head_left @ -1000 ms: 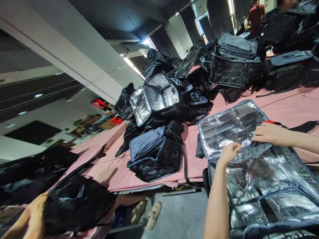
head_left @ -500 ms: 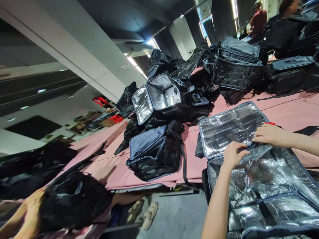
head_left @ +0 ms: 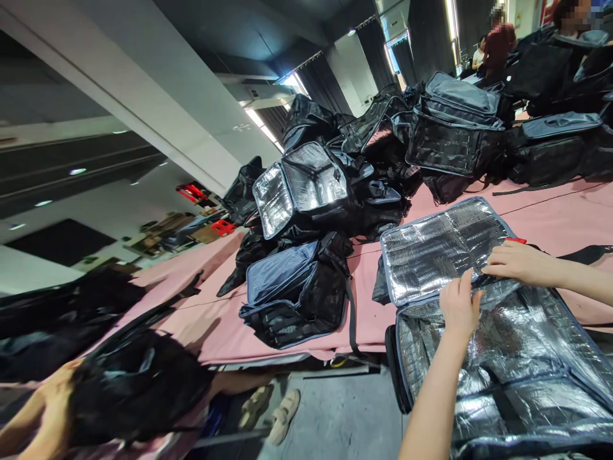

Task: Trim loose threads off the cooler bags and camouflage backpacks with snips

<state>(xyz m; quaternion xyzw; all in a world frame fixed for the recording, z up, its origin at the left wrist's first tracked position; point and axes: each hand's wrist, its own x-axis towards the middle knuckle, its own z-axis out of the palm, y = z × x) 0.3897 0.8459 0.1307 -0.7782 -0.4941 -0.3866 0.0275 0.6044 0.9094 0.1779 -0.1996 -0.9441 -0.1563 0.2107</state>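
A black bag with a shiny silver foil lining (head_left: 517, 338) lies open before me at the lower right. Its foil-lined lid (head_left: 438, 249) with blue-grey edging is folded back on the table. My left hand (head_left: 460, 310) rests at the seam between lid and body, fingers stretched out, thumb apart. Just right of it, my right hand (head_left: 520, 263) is closed at the same seam, fingertips on the edge. A small red thing (head_left: 515, 241) shows above its knuckles; most of it is hidden, so its kind is unclear.
A pink-covered table (head_left: 368, 275) bears a black bag with a blue-grey flap (head_left: 297, 291), an open foil-lined bag (head_left: 313, 176) and a pile of black bags (head_left: 454, 131). At left, another person's hands (head_left: 57, 396) hold a black bag (head_left: 138, 390). People stand at the back right.
My left hand has shifted right and slightly up along the seam, closer to my right hand, and its fingers now point upward. My right hand has hardly moved.
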